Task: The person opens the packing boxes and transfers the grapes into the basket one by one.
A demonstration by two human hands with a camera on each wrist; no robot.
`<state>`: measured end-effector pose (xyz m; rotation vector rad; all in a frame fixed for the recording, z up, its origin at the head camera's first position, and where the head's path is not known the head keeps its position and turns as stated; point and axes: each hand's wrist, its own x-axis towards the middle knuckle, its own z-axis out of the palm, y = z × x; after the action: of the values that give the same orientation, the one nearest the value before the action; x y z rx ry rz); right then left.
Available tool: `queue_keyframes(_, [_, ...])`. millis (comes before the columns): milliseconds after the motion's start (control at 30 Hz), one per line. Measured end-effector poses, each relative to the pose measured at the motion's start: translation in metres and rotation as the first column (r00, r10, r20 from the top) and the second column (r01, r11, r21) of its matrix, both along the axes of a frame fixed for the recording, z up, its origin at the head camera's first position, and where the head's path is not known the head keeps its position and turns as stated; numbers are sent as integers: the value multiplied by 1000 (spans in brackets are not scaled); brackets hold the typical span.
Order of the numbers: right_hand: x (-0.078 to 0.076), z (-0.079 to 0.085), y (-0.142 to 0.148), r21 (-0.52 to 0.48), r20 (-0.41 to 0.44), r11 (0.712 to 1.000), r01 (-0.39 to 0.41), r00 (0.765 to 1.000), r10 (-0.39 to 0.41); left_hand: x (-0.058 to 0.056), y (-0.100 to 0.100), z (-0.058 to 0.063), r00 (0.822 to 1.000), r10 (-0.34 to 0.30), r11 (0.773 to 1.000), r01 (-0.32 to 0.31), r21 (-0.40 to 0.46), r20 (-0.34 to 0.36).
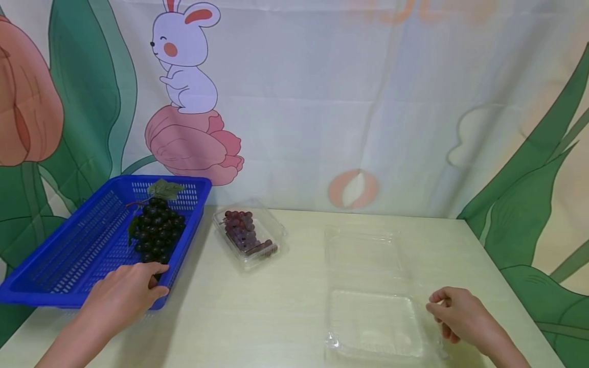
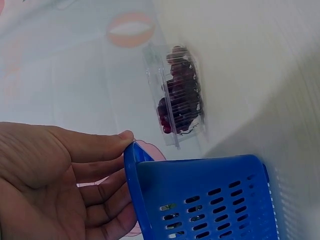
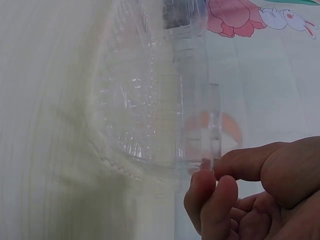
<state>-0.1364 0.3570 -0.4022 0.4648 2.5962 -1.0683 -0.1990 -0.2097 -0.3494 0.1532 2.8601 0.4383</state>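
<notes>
In the head view, your left hand (image 1: 124, 294) is at the near right corner of the blue basket (image 1: 41, 298), with glossy black grapes (image 1: 158, 225) just beyond its fingers; to the right of them, a clear box (image 1: 268, 225) holds a smaller bunch of dusky red grapes (image 1: 241, 227). The pale table (image 1: 257, 327) meets a cartoon backdrop (image 1: 294, 128) beyond your fingers. In the left wrist view, the basket's rim hides most of your fingertips, so I cannot tell whether they grasp anything. In the right wrist view, your right hand (image 3: 250, 195) pinches the edge of the hinged clear container (image 3: 132, 100).
</notes>
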Motion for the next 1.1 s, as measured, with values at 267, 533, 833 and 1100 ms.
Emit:
queue_keyframes(267, [-2, 1, 8, 23, -9, 1000, -17, 1000, 17, -1, -2, -1, 1000, -1, 1000, 1, 11, 5])
queue_keyframes(533, [-7, 2, 17, 38, 22, 999, -11, 1000, 10, -1, -2, -1, 1000, 6, 1000, -6, 12, 7])
queue_keyframes(833, [-8, 3, 28, 64, -14, 997, -43, 999, 44, -1, -2, -1, 1000, 6, 1000, -6, 17, 7])
queue_keyframes(1100, [-9, 4, 40, 66, -22, 997, -42, 999, 44, 0, -2, 0, 1000, 7, 1000, -7, 19, -4])
